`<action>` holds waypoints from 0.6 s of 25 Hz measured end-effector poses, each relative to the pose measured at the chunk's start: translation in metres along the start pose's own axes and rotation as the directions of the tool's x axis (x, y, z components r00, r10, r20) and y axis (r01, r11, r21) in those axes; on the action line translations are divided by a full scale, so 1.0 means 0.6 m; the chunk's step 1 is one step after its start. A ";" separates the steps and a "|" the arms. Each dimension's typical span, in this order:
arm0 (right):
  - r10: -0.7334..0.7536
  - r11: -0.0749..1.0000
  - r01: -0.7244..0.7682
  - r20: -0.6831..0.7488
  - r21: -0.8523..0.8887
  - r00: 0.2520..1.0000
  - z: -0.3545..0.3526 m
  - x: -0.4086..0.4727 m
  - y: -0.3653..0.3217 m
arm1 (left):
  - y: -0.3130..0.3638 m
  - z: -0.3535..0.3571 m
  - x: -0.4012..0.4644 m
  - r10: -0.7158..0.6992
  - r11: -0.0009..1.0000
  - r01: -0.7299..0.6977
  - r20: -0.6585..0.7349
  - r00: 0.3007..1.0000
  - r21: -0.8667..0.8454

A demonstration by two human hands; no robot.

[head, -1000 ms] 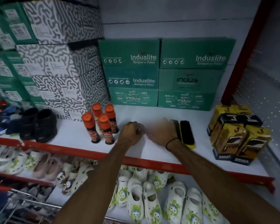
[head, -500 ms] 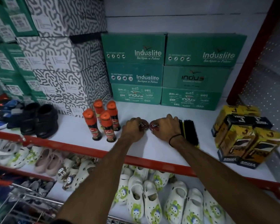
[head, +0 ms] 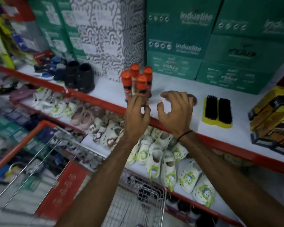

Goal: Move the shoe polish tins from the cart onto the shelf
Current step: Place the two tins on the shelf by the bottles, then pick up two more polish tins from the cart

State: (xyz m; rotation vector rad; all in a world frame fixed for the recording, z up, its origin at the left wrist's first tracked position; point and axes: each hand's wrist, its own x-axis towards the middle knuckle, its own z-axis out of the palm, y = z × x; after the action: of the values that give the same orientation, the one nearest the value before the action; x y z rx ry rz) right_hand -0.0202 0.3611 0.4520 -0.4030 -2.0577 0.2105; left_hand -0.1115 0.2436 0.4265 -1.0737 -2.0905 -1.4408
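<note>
Left hand (head: 138,115) and right hand (head: 175,110): fingers loosely spread, nothing held, at frame centre. One shoe polish tin (head: 193,99) is glimpsed on the shelf (head: 170,86) behind the right hand. Remaining tins are best fetched from the cart (head: 144,203), lower frame.

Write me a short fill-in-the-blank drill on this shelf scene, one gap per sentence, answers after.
1. The four polish bottles all have caps coloured ____.
2. The brushes have black bristles on a ____ base.
3. The dark band is worn on the wrist of the ____ hand.
4. The left hand is open and holds ____.

Missing words: orange; yellow; right; nothing
</note>
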 end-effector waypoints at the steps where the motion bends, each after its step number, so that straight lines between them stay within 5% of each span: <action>1: -0.056 0.997 0.056 -0.007 0.045 0.998 0.011 -0.027 -0.024 | -0.020 -0.023 -0.037 -0.028 0.999 0.030 -0.049 0.998 0.027; 6: -0.246 0.950 0.180 0.258 0.256 0.934 0.094 -0.245 -0.100 | -0.178 -0.094 -0.279 -0.394 0.899 0.390 -0.025 0.919 0.199; 9: -0.312 0.931 0.137 0.545 0.337 0.779 0.159 -0.440 -0.104 | -0.272 -0.111 -0.481 -0.668 0.721 0.556 0.201 0.716 0.414; 10: -0.317 0.939 0.124 0.662 0.322 0.679 0.173 -0.496 -0.097 | -0.288 -0.115 -0.534 -0.753 0.646 0.585 0.288 0.591 0.489; 12: -0.250 0.967 0.127 0.917 0.221 0.311 0.197 -0.610 -0.081 | -0.311 -0.110 -0.642 -0.859 0.508 0.524 0.449 0.248 0.683; 14: -0.087 0.973 0.204 0.991 0.107 -0.104 0.217 -0.712 -0.058 | -0.324 -0.088 -0.725 -0.862 0.437 0.423 0.503 -0.055 0.794; 15: -0.024 0.964 0.254 0.977 0.079 -0.213 0.228 -0.751 -0.047 | -0.330 -0.071 -0.754 -0.844 0.430 0.400 0.518 -0.139 0.809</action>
State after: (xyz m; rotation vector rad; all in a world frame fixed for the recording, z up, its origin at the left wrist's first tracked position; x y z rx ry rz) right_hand 0.0608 0.1711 0.0277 0.0875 -3.8446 0.2610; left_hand 0.0196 0.0001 0.0152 -0.5877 -4.1009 -0.2555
